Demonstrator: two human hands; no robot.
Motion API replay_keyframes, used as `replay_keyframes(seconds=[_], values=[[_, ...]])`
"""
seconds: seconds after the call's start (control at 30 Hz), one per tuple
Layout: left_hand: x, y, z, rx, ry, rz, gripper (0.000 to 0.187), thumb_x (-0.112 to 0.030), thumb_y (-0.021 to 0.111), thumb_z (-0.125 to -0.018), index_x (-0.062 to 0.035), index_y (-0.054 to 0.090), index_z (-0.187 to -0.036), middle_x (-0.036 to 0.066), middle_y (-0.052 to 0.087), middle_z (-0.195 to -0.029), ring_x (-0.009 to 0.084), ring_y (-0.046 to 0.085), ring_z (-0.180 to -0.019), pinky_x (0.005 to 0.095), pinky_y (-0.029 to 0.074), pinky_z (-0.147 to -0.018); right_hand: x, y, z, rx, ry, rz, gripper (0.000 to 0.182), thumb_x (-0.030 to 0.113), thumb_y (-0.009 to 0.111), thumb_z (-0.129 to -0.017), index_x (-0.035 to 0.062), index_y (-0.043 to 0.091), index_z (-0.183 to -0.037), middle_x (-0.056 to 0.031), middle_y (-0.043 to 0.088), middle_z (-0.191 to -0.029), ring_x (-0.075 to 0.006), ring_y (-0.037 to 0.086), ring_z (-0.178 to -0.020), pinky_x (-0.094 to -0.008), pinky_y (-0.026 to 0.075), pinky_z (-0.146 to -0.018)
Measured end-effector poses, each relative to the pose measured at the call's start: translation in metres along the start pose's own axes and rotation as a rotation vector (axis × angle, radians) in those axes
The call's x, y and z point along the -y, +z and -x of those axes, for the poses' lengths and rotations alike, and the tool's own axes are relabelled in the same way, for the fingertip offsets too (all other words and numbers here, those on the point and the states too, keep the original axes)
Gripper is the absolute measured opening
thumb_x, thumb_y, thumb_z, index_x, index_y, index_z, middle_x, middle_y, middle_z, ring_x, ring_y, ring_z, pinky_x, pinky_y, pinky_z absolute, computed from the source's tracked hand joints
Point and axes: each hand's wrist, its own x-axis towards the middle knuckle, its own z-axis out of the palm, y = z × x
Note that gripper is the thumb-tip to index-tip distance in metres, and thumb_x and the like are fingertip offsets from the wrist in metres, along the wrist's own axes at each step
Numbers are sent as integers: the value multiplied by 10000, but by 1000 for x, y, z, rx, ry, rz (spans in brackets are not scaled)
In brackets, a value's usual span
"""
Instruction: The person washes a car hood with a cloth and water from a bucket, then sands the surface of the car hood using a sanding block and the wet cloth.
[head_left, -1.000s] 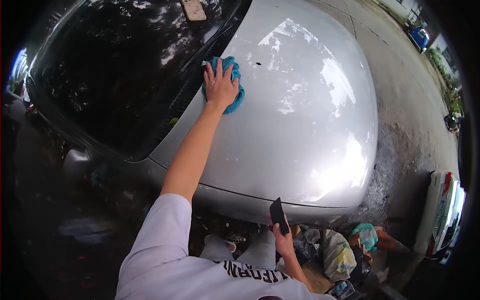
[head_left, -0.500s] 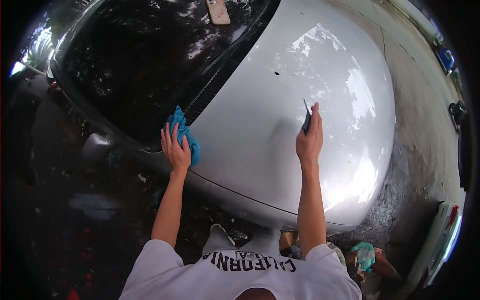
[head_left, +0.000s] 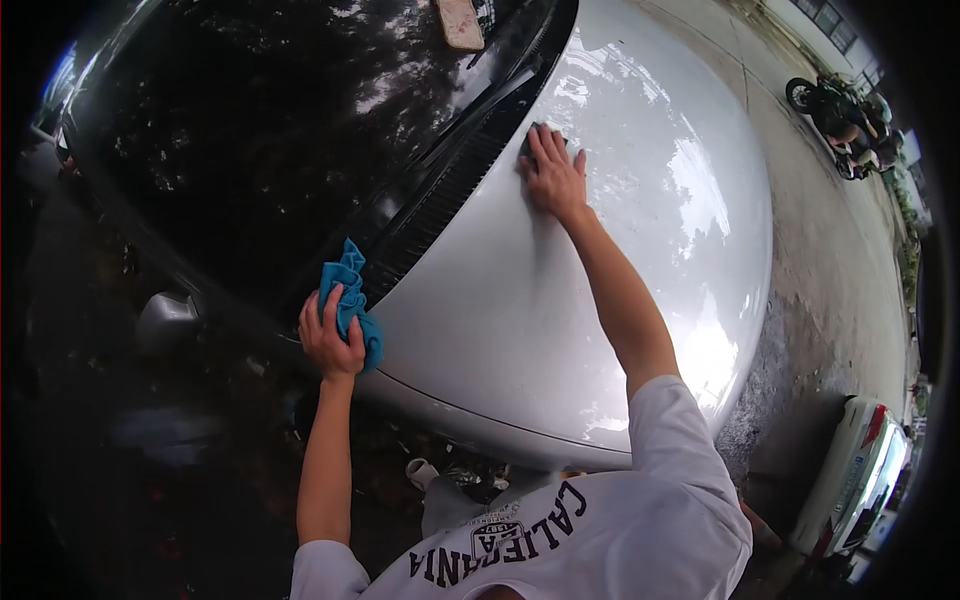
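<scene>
We see a silver hood (head_left: 480, 320) beside a dark windshield (head_left: 230, 170), where what looks like a phone (head_left: 461, 24) lies. At the hood's edge we find a blue cloth (head_left: 346, 280) and dark pad (head_left: 527, 150).

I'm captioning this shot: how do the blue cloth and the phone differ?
The blue cloth is crumpled, while the phone is a flat, pale slab with rounded corners.
The blue cloth is in the left hand; the phone lies untouched on the windshield, partly cut off by the picture's top edge.
</scene>
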Motion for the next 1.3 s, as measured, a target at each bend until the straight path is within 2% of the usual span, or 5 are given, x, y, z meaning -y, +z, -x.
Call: replay_keyframes(seconds=[0.5, 0.7, 0.97, 1.13, 1.3], values=[[-1, 2, -3, 10, 10, -7, 471, -316, 537, -883, -120, 592, -1308, 218, 562, -1244, 441, 528, -1135, 523, 421, -977, -4, 14, -52, 75, 149, -3, 620, 405, 410, -1018, 32, 327, -1506, -95, 254, -1617, -237, 224, -1497, -672, 154, -1142], [-2, 5, -2, -10, 9, -31, 472, -313, 532, -886, -106, 589, -1306, 181, 580, -1243, 434, 534, -1118, 512, 419, -975, 148, 11, 147, 171, -133, -68, 755, 458, 540, -939, 18, 320, -1511, -109, 263, -1613, -258, 205, -1506, -608, 151, -1172], [3, 3, 0, -4, 10, -16, 474, -349, 542, -879, -132, 608, -1295, 195, 571, -1243, 415, 546, -1128, 517, 431, -973, 11, 32, -45, -95, 142, 55, 662, 439, 431, -1006, 27, 320, -1512, -114, 293, -1597, -267, 257, -1478, -625, 172, -1156], [-1, 5, 1, -25, 1, -12, 482, -357, 540, -878, -130, 604, -1298, 196, 570, -1243, 417, 546, -1122, 518, 433, -969, 151, 0, 163, 212, -202, -139, 727, 417, 556, -941, 15, 332, -1504, -115, 258, -1615, -258, 218, -1503, -613, 171, -1167], [3, 5, -1, 0, 9, -1, 474, -354, 531, -883, -122, 609, -1289, 199, 570, -1244, 421, 547, -1122, 522, 434, -965, -10, 20, -41, 9, 37, -79, 615, 401, 391, -1023, 70, 291, -1532, -91, 262, -1615, -247, 222, -1498, -629, 153, -1167]])
